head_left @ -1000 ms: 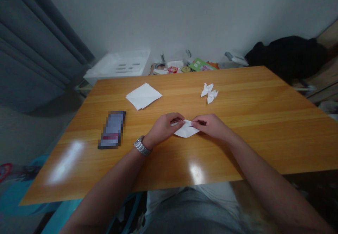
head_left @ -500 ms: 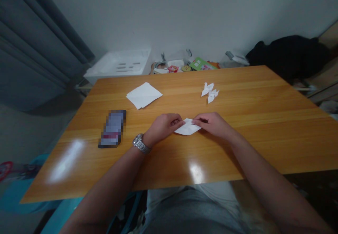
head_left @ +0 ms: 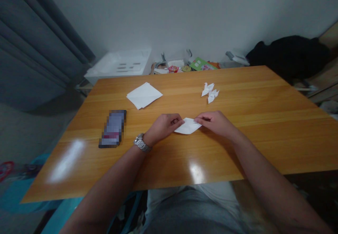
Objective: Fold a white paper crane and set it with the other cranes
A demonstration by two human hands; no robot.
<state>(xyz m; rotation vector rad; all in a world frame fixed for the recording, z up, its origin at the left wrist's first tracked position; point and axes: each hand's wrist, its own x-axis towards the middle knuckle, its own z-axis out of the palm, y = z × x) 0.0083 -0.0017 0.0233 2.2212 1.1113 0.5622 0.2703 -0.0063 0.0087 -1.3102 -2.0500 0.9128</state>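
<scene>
Between my hands, near the middle of the wooden table, is a folded piece of white paper (head_left: pixel 188 127). Its shape is roughly a flattened diamond. My left hand (head_left: pixel 167 125) pinches its left end, thumb on top; a metal watch (head_left: pixel 142 142) circles that wrist. My right hand (head_left: pixel 213 120) grips the upper right end between thumb and fingers. Beyond my right hand stand two white origami birds (head_left: pixel 210 92), close together. A stack of white paper sheets (head_left: pixel 144 96) lies farther back to the left.
A phone (head_left: pixel 113 128) with a blurred screen rests left of my left arm on the wooden table (head_left: pixel 264 121). Behind the far edge are a white basin-like tray (head_left: pixel 118 63), a green booklet (head_left: pixel 202 64) and a black cloth heap (head_left: pixel 287 57).
My right hand has shifted slightly right and up along the paper's edge. My left hand keeps its pinch in nearly the same place.
</scene>
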